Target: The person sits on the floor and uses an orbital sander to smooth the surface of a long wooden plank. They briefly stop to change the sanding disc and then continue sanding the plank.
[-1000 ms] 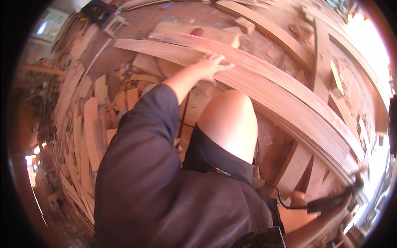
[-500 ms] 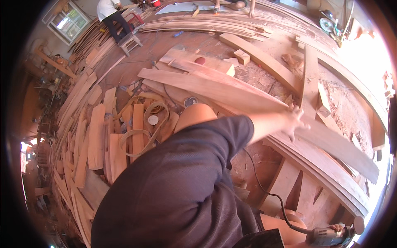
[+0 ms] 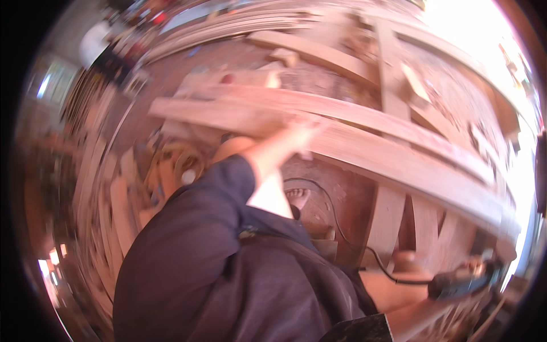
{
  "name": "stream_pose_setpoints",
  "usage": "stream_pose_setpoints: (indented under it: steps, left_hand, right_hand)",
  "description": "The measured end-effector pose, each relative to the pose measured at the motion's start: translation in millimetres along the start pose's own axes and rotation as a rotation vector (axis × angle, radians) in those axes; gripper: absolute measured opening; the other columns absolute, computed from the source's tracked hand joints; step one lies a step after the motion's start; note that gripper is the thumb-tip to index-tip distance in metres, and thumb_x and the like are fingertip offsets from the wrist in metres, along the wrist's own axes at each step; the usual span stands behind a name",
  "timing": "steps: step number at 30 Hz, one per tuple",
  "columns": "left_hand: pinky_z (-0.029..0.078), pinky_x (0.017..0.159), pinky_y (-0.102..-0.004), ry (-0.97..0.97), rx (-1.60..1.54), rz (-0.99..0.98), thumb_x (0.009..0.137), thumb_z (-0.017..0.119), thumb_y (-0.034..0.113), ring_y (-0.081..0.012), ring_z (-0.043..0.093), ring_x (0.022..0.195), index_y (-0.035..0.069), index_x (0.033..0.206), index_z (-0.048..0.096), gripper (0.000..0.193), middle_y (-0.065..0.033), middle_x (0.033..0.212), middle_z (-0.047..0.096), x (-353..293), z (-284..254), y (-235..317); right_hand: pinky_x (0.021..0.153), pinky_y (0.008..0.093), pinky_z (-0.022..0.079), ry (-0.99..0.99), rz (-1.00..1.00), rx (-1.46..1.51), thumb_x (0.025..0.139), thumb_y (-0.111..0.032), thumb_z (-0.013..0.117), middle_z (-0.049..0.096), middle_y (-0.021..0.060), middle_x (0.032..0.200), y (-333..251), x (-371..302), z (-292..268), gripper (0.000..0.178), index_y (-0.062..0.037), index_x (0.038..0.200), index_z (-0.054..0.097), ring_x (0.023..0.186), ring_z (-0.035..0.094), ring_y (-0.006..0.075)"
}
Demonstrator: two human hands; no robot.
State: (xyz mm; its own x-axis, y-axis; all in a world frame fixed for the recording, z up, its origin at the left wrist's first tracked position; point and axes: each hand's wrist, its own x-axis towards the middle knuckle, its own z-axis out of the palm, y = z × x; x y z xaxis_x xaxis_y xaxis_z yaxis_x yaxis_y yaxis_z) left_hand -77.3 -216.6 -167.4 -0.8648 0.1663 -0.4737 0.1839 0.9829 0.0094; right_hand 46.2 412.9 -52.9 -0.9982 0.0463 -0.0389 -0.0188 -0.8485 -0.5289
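My left hand (image 3: 305, 135) lies on a long pale wooden board (image 3: 393, 162), near its front edge. Motion smears its outline, but the fingers look stretched over the wood, with the thumb apart. At the lower right, my right hand (image 3: 474, 265) is wrapped round an angle grinder (image 3: 458, 283), dark-bodied with a round disc at its head. A black cord (image 3: 342, 227) runs from the tool back in a curve past my foot (image 3: 297, 197). Just behind the front board lies a second, narrower board (image 3: 364, 117).
Loose planks (image 3: 122, 211) are heaped on the left, near coiled sanding belts (image 3: 183, 162). Thick beams (image 3: 319, 54) lie farther back, beside a wood block (image 3: 284, 57). A person (image 3: 99, 48) stands at the far left. Cross timbers (image 3: 387, 219) extend under the boards.
My left hand has come back leftward along the boards from a far right reach with spread fingers. The view has turned, and the angle grinder has risen slightly in it, still in my right hand.
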Motion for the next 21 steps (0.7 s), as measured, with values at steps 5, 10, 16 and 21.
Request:
stream_pose_setpoints:
  steps: [5,10,16,21]
  left_hand:
    - [0.029,0.122,-0.0588,0.075,0.065,0.053,0.065,0.094,0.041,-0.0416,0.034,0.149,0.025,0.168,0.023,0.126,-0.0194,0.161,0.036,-20,22,-58]
    - [0.036,0.119,-0.0539,0.062,0.131,0.074,0.062,0.094,0.039,-0.0405,0.039,0.143,0.02,0.168,0.026,0.127,-0.0183,0.151,0.041,-22,-2,-51]
    - [0.037,0.117,-0.0553,0.233,0.087,0.147,0.062,0.093,0.037,-0.0381,0.04,0.14,0.028,0.168,0.026,0.126,-0.0178,0.15,0.041,43,-51,-42]
    - [0.037,0.116,-0.0566,0.406,0.146,0.163,0.064,0.09,0.041,-0.0362,0.04,0.141,0.032,0.167,0.029,0.12,-0.0163,0.151,0.041,115,-82,-11]
  right_hand:
    - [0.095,0.0516,0.052,-0.113,-0.11,0.131,0.097,-0.054,0.066,0.057,0.0164,0.114,2,-9,20,0.062,-0.0028,0.128,0.053,0.106,0.059,0.0327]
    - [0.088,0.0523,0.06,0.03,-0.262,0.187,0.098,-0.063,0.06,0.06,0.018,0.108,19,-7,31,0.071,0.0003,0.129,0.049,0.098,0.066,0.034]
    - [0.081,0.0493,0.063,0.186,-0.318,0.117,0.098,-0.066,0.057,0.062,0.0171,0.104,20,-17,35,0.073,0.0017,0.124,0.052,0.093,0.068,0.0325]
    - [0.084,0.0499,0.062,0.179,-0.307,0.125,0.097,-0.067,0.058,0.063,0.0173,0.106,13,-23,26,0.075,0.0026,0.124,0.054,0.095,0.068,0.0322]
